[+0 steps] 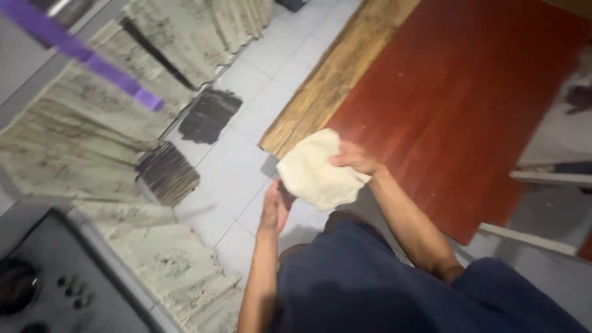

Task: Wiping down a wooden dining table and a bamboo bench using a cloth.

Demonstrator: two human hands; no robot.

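A cream-coloured cloth (317, 172) is bunched between both my hands, held in the air above the tiled floor. My left hand (275, 205) grips its lower left edge from below. My right hand (356, 158) holds its upper right side, fingers curled over the fabric. Under my arms I see my dark blue shirt (370, 283).
A reddish-brown wooden board (456, 105) with a pale worn plank edge (327, 86) lies on the white tiled floor (246, 123). Pale patterned curtains (98, 129) with a purple band (86, 55) hang at left. A dark stove top (43, 283) sits at the lower left.
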